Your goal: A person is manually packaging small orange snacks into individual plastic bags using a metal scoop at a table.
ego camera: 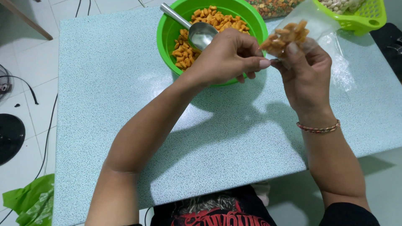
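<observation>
My right hand (307,71) holds up a small clear plastic bag (289,35) filled with orange snack pieces, pinching it near its neck. My left hand (228,56) meets it from the left, fingers closed on the same bag's neck. Behind my left hand stands a green bowl (167,31) holding more orange snack pieces (217,21). A metal scoop (197,31) rests in the bowl, its handle pointing up and left.
A light blue speckled table (113,96) carries everything. A lime green basket (364,16) sits at the far right corner, with loose clear plastic bags (341,67) beside it. A bag of mixed snacks (272,7) lies behind the bowl. Cables and a green plastic bag (29,201) are on the floor at left.
</observation>
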